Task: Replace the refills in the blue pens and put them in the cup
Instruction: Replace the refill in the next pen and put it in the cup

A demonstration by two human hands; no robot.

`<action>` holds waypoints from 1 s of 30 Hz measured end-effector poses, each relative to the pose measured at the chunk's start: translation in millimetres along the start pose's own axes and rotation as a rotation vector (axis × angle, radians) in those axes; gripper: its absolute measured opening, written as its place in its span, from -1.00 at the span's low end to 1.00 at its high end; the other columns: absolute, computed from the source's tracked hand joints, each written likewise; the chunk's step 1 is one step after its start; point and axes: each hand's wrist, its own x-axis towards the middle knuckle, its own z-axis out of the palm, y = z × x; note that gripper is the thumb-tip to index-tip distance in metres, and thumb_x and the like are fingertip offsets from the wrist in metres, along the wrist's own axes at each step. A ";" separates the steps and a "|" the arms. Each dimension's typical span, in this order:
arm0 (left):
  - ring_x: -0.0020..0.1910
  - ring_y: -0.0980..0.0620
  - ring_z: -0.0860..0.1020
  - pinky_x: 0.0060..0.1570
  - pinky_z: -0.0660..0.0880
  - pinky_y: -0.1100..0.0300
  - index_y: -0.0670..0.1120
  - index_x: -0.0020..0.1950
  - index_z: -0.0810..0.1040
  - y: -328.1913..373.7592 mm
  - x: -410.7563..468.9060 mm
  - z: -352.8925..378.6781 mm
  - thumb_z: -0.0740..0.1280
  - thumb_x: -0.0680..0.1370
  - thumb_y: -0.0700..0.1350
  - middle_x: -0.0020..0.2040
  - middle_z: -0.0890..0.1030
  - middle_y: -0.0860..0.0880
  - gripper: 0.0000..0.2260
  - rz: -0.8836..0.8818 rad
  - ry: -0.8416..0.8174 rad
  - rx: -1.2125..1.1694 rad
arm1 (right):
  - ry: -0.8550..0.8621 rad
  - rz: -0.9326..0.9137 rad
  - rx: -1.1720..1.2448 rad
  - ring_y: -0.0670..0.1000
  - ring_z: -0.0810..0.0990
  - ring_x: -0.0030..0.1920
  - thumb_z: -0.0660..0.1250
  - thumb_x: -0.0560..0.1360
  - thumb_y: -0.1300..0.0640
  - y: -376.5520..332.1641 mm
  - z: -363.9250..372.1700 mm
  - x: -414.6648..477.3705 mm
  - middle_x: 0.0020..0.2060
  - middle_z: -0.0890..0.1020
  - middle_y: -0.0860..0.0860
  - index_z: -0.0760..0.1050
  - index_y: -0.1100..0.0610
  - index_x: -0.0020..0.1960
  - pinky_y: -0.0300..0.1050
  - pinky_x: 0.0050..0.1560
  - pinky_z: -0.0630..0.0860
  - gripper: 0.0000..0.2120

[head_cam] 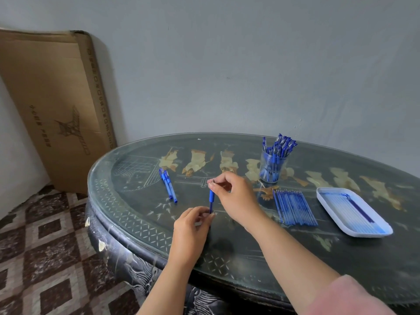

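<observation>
At the table's near edge, left hand [193, 223] pinches the lower end of a blue pen [211, 198], held roughly upright just above the glass-topped table [250, 251]. Right hand [236, 196] pinches the pen's top tip between thumb and forefinger. To the left, two spare pens [168, 187] lie side by side. To the right: a row of refills [294, 206], then a white tray [372, 233] holding more refills. Farther back, a clear cup [272, 167] packed with blue pens. A cardboard box [56, 98] leans against the wall.
</observation>
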 end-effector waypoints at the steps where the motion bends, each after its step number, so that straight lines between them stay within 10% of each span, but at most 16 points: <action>1: -0.08 0.30 0.57 -0.10 0.44 0.53 -0.02 -0.06 0.65 0.0 0.9 -0.1 0.48 0.47 -0.16 -0.15 0.59 0.16 -0.91 0.002 0.003 0.001 | -0.019 -0.007 -0.004 -0.09 0.60 -0.07 0.32 0.57 0.13 0.5 -2.8 0.5 -0.05 0.66 -0.07 0.59 0.09 -0.06 -0.29 -0.08 0.54 -0.92; 13: -0.15 0.33 0.58 -0.22 0.43 0.53 0.02 -0.01 0.65 6.0 32.3 -3.4 0.41 0.53 -0.07 -0.12 0.66 0.10 -0.93 -0.254 -0.001 -0.158 | 0.543 -0.015 0.227 0.04 0.66 -0.29 0.33 0.57 0.19 2.7 -114.4 51.8 -0.26 0.63 0.00 0.54 0.02 -0.16 0.14 -0.07 0.64 -0.85; 30: -0.41 0.12 0.59 -0.26 0.54 0.32 -0.05 -0.12 0.69 3.8 26.2 -0.1 0.50 0.45 -0.20 -0.34 0.67 -0.05 -0.93 -0.195 -0.204 -0.249 | -0.019 0.307 0.125 -0.01 0.62 -0.21 0.31 0.57 0.00 53.5 -31.1 18.1 -0.16 0.64 0.03 0.57 0.12 0.08 -0.03 -0.11 0.60 -0.79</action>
